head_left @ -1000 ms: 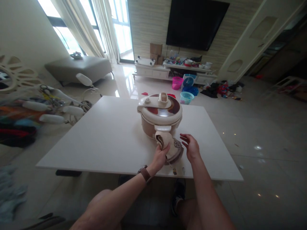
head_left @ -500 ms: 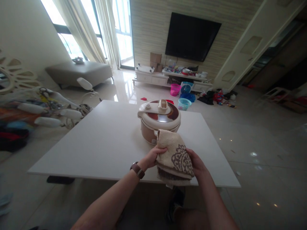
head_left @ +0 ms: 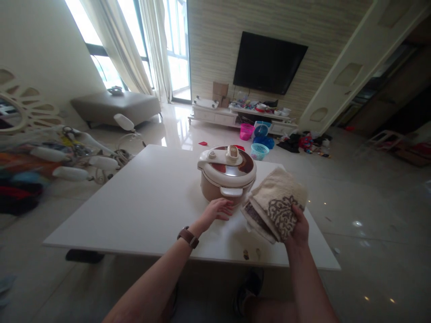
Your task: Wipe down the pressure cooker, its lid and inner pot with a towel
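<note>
- From my remote seat, the head camera shows a white table [head_left: 134, 202] with a lidded pressure cooker [head_left: 227, 172] standing right of its middle, nearer the far edge than the near one
- My right hand [head_left: 298, 229] grips a folded towel [head_left: 276, 202], cream with a brown floral motif. The thumb is pressed on top and the fingers are underneath, a clamp that seems to keep the stacked layers from sliding open
- The towel is held tilted over the table's right side, just beside the cooker's right flank. Whether its lower corner rests on the tabletop I cannot tell
- My left hand [head_left: 217, 210] lies palm down with fingers loosely spread and holds nothing. Its fingertips are close under the cooker's front handle [head_left: 231, 191], and I cannot tell if they touch the pot
- A brown-strapped watch [head_left: 187, 237] sits on the left wrist, above the near edge
- Beyond the far edge, small plastic baskets [head_left: 259, 151] stand on the glossy floor below a dark wall-mounted television [head_left: 269, 63]
</note>
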Motion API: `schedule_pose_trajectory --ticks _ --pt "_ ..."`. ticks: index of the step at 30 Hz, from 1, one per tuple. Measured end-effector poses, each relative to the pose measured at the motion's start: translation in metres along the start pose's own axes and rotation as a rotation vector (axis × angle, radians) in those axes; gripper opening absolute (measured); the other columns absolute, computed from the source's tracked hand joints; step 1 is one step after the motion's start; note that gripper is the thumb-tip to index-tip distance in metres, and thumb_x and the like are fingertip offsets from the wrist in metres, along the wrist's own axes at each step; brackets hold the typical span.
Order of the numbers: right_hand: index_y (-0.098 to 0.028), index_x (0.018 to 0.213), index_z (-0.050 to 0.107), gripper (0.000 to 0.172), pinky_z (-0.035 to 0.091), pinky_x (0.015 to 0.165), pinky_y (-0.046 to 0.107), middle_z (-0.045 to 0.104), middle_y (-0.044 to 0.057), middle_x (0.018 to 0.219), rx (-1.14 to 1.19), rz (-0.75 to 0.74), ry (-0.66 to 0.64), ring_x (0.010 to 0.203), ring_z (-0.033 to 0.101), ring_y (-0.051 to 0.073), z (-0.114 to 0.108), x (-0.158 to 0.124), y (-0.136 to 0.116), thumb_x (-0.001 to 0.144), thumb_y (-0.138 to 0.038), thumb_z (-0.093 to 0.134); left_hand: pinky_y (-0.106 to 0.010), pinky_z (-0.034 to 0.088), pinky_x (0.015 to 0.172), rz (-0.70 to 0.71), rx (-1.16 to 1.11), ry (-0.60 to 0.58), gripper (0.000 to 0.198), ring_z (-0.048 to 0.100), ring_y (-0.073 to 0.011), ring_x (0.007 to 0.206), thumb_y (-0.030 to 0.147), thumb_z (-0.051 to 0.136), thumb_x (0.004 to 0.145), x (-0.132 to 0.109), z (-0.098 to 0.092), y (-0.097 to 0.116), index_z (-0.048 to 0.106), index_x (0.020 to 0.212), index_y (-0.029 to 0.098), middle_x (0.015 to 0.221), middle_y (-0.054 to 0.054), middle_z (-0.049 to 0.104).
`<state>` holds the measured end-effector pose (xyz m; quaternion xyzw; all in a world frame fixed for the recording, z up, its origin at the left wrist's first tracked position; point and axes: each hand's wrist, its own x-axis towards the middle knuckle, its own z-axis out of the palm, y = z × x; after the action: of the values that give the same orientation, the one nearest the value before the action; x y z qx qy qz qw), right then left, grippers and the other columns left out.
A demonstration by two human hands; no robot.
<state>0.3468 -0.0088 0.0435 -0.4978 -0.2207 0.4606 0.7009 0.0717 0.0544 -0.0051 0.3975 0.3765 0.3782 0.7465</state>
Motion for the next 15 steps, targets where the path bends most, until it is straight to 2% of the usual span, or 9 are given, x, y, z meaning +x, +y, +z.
schedule_pose_trajectory --ticks 3,5,6,7,9,11,12,14,15 --pt "-0.028 0.109 0.077 0.041 0.061 0.111 0.056 0.083 0.006 0.121 0.048 -0.276 0.220 0.128 0.073 0.033 0.026 0.002 -0.004 0.072 -0.043 0.082 -0.029 0.058 0.058 0.033 0.048 0.220 0.026 0.069 -0.0195 0.071 0.041 0.071 0.076 0.001 -0.003 0.001 0.073 0.086 0.018 0.086 -0.010 0.074" --pt "-0.022 0.105 0.077 0.043 0.063 0.107 0.051 0.083 0.010 0.118 -0.071 -0.463 0.328 0.122 0.075 0.035 0.048 0.003 0.004 0.070 -0.044 0.087 -0.027 0.057 0.055 0.042 0.030 0.284 0.020 0.068 -0.0186 0.068 0.036 0.068 0.075 0.001 -0.002 0.001 0.070 0.085 0.019 0.081 -0.008 0.073" --pt "-0.020 0.101 0.078 0.040 0.063 0.104 0.050 0.083 0.013 0.111 -0.202 -0.510 0.326 0.116 0.077 0.036 0.059 0.003 0.011 0.073 -0.047 0.086 -0.027 0.057 0.054 0.042 0.024 0.295 0.019 0.068 -0.0184 0.067 0.034 0.067 0.074 0.001 -0.001 0.001 0.069 0.085 0.019 0.080 -0.007 0.073" --pt "-0.019 0.098 0.079 0.038 0.063 0.101 0.050 0.083 0.015 0.104 -0.357 -0.539 0.284 0.110 0.078 0.037 0.070 0.003 0.020 0.077 -0.050 0.084 -0.027 0.056 0.054 0.043 0.022 0.297 0.018 0.068 -0.0182 0.067 0.033 0.067 0.074 0.001 0.000 0.000 0.068 0.086 0.019 0.080 -0.007 0.072" --pt "-0.018 0.100 0.080 0.039 0.062 0.101 0.052 0.083 0.017 0.101 -0.649 -0.602 0.111 0.107 0.078 0.038 0.089 0.005 0.041 0.088 -0.054 0.074 -0.026 0.057 0.054 0.049 0.023 0.298 0.018 0.068 -0.0178 0.066 0.031 0.065 0.073 0.001 0.001 0.000 0.067 0.086 0.019 0.079 -0.006 0.072" --pt "-0.016 0.121 0.077 0.047 0.056 0.111 0.055 0.080 0.019 0.122 -0.843 -0.751 -0.048 0.125 0.072 0.039 0.104 0.010 0.062 0.092 -0.051 0.065 -0.026 0.056 0.054 0.053 0.029 0.297 0.019 0.068 -0.0177 0.066 0.030 0.064 0.073 0.002 0.002 0.000 0.067 0.088 0.019 0.078 -0.005 0.072" --pt "-0.016 0.135 0.072 0.053 0.049 0.120 0.057 0.074 0.019 0.140 -0.924 -0.828 -0.111 0.142 0.062 0.039 0.109 0.015 0.071 0.094 -0.048 0.061 -0.026 0.056 0.053 0.055 0.033 0.297 0.019 0.069 -0.0177 0.066 0.030 0.063 0.073 0.002 0.001 0.000 0.067 0.088 0.019 0.078 -0.005 0.072" --pt "-0.016 0.152 0.061 0.062 0.041 0.127 0.058 0.060 0.018 0.159 -1.009 -0.914 -0.107 0.158 0.045 0.038 0.113 0.028 0.080 0.096 -0.043 0.055 -0.025 0.055 0.052 0.060 0.031 0.305 0.020 0.069 -0.0175 0.066 0.029 0.063 0.073 0.001 0.000 0.001 0.067 0.089 0.018 0.079 -0.006 0.072" --pt "-0.015 0.155 0.058 0.064 0.042 0.126 0.058 0.058 0.018 0.161 -1.018 -0.924 -0.056 0.159 0.044 0.037 0.113 0.036 0.081 0.097 -0.043 0.053 -0.025 0.054 0.052 0.063 0.024 0.309 0.019 0.068 -0.0173 0.066 0.029 0.063 0.073 0.000 -0.001 0.003 0.067 0.088 0.018 0.079 -0.006 0.073"
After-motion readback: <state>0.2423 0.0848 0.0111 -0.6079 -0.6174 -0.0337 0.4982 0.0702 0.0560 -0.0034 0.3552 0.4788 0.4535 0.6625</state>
